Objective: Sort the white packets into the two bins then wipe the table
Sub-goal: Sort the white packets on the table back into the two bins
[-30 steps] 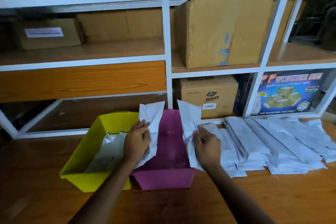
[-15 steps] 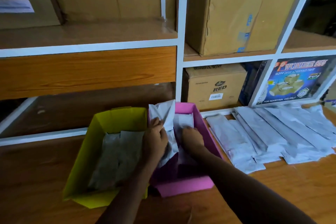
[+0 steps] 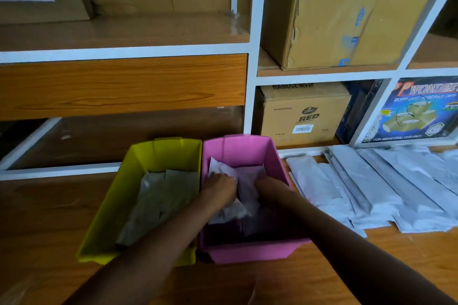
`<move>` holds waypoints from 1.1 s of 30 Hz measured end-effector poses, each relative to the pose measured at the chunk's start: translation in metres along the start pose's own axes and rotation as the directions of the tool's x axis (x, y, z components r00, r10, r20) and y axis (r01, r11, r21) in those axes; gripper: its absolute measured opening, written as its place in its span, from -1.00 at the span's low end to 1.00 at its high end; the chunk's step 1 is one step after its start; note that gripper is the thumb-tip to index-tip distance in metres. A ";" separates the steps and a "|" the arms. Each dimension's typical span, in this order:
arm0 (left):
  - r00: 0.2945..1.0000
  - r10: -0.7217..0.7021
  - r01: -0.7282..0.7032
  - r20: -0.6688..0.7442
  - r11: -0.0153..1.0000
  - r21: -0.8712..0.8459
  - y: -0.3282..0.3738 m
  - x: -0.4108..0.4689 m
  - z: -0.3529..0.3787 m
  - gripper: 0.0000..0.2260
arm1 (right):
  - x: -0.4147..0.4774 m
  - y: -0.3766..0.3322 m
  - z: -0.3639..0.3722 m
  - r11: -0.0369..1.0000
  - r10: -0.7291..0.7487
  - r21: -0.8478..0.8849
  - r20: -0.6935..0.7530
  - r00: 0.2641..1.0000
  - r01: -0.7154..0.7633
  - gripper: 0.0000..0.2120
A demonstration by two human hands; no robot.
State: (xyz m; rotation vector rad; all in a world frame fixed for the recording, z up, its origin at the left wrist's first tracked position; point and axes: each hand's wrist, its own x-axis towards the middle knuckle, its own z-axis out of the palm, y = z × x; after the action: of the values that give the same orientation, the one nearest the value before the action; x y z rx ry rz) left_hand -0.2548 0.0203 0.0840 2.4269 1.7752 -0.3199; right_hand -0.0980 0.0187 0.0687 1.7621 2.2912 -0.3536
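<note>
Two bins stand side by side on the wooden table (image 3: 37, 230). The yellow bin (image 3: 163, 146) on the left has white packets (image 3: 158, 200) lying inside. Both my hands reach into the pink bin (image 3: 247, 252) on the right. My left hand (image 3: 220, 189) grips a crumpled white packet (image 3: 229, 210) that sticks out above and below the fist. My right hand (image 3: 271, 188) has its fingers curled down on a second white packet (image 3: 247, 174) lying flatter in the bin. A spread pile of several white packets (image 3: 371, 188) lies on the table to the right of the pink bin.
A white-framed shelf rack (image 3: 255, 57) stands right behind the bins. It holds cardboard boxes (image 3: 304, 114) and a printed tape carton (image 3: 421, 111) at table level. Bare wood shows to the left of the yellow bin and along the front edge.
Both hands carried their packets from above the bins down into the pink bin. The camera has moved closer and tilted down.
</note>
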 end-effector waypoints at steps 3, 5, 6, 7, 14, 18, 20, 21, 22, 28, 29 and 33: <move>0.940 -0.008 -0.013 0.340 0.998 0.060 0.004 0.019 0.011 -0.54 | -0.016 0.006 0.000 0.980 -0.080 -0.193 -0.202 0.976 0.040 -0.51; 0.904 -0.052 -0.008 0.425 0.990 0.139 0.007 0.023 0.014 -0.43 | -0.024 0.014 0.001 0.974 -0.067 -0.227 -0.305 0.950 -0.005 -0.45; 0.896 -0.057 -0.017 0.440 0.987 0.163 0.010 0.023 0.015 -0.38 | -0.026 0.019 0.002 0.979 -0.038 -0.200 -0.328 0.944 -0.030 -0.41; 0.883 -0.075 -0.022 0.464 0.980 0.199 0.011 0.024 0.019 -0.35 | -0.031 0.022 0.001 0.984 -0.008 -0.170 -0.346 0.938 -0.054 -0.34; 0.909 -0.035 -0.069 0.415 0.970 0.233 0.014 0.032 0.036 -0.16 | -0.033 0.034 0.021 0.989 0.135 0.108 -0.350 0.927 -0.103 -0.11; 0.995 0.069 -0.079 0.067 0.982 0.171 0.003 0.025 0.016 -0.17 | -0.042 0.040 0.021 0.984 0.161 0.134 -0.356 0.921 -0.120 -0.17; 0.995 0.070 -0.060 -0.075 0.989 0.135 -0.005 0.016 0.008 -0.25 | -0.043 0.044 0.022 0.981 0.166 0.153 -0.341 0.925 -0.120 -0.21; 0.990 0.076 -0.058 -0.118 0.987 0.147 -0.008 0.011 0.005 -0.29 | -0.042 0.043 0.022 0.979 0.166 0.166 -0.335 0.928 -0.115 -0.22; 0.986 0.074 -0.049 -0.150 0.986 0.160 -0.010 0.006 0.003 -0.31 | -0.041 0.042 0.023 0.979 0.160 0.173 -0.334 0.929 -0.106 -0.23; 0.949 0.016 -0.014 -0.315 1.000 0.008 -0.029 0.000 0.018 -0.35 | -0.039 0.036 0.023 0.966 0.193 0.234 -0.353 0.915 -0.113 -0.25; 0.941 0.020 -0.025 -0.339 1.000 -0.013 -0.028 0.000 0.017 -0.36 | -0.039 0.036 0.023 0.962 0.202 0.248 -0.349 0.915 -0.118 -0.25; 0.944 0.011 -0.024 -0.329 0.999 -0.036 -0.029 0.003 0.013 -0.37 | -0.039 0.035 0.021 0.943 0.222 0.315 -0.362 0.905 -0.106 -0.22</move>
State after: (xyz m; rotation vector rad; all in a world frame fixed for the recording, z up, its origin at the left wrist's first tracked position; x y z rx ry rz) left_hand -0.2833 0.0290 0.0712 2.5868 1.8569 0.1327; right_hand -0.0536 -0.0154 0.0596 2.3471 2.4198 -0.3411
